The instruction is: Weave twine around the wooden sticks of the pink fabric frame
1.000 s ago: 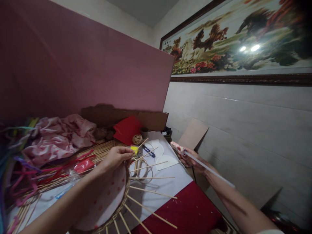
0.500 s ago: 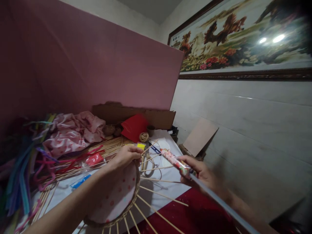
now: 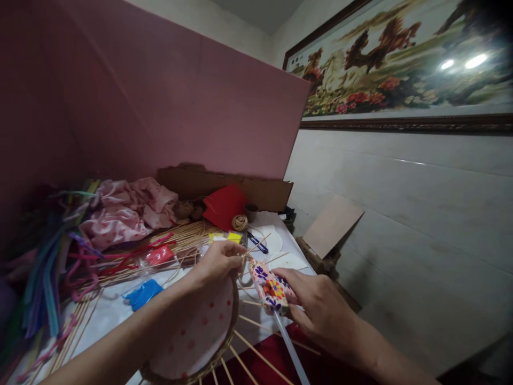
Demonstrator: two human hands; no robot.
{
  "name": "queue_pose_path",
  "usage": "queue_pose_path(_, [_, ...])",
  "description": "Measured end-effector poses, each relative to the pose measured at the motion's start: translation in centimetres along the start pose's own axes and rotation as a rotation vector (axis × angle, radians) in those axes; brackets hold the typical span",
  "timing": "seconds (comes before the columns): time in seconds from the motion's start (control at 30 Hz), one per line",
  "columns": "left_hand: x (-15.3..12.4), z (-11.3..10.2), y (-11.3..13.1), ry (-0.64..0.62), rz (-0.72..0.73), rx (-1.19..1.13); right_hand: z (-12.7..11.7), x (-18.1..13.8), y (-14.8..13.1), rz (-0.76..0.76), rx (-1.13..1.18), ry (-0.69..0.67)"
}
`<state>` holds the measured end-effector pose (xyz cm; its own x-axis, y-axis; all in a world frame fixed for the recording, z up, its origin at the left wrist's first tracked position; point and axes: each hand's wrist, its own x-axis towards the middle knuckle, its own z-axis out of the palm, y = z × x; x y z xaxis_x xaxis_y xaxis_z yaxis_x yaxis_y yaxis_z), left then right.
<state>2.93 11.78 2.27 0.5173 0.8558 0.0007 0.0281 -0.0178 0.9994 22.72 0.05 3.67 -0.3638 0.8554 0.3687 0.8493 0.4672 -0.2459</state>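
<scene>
My left hand (image 3: 220,261) is closed on the upper rim of a round woven basket base (image 3: 200,334), which is tilted toward me. Pink-dotted white fabric covers its face, and thin wooden sticks (image 3: 262,359) fan out from the braided edge. In my right hand (image 3: 324,302) is a flower-patterned hot glue gun (image 3: 269,289), its fingers wrapped round the body. A long translucent glue stick (image 3: 292,345) sticks out of its rear toward me. The gun's front end is close to the rim beside my left fingertips; whether it touches is unclear.
On the white table lie a blue packet (image 3: 143,294), a red packet (image 3: 160,255), a blue utility knife (image 3: 257,243) and a twine ball (image 3: 239,222). Crumpled pink fabric (image 3: 124,208), pipe cleaners (image 3: 46,294) and loose sticks fill the left. A cardboard strip (image 3: 264,193) stands behind.
My right hand has brought the glue gun left, up to the rim by my left hand, and turned it so its patterned side shows. My left hand keeps its hold.
</scene>
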Motion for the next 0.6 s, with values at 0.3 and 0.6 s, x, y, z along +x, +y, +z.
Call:
queue_pose_path(0.3, [-0.6,0.3,0.3,0.045,0.010,-0.038,-0.6,0.3,-1.3,-0.056,-0.147,-0.073])
queue_pose_path(0.6, [-0.6,0.3,0.5,0.068,-0.021,-0.008,-2.3,1.0,-2.9,0.076,0.178,-0.014])
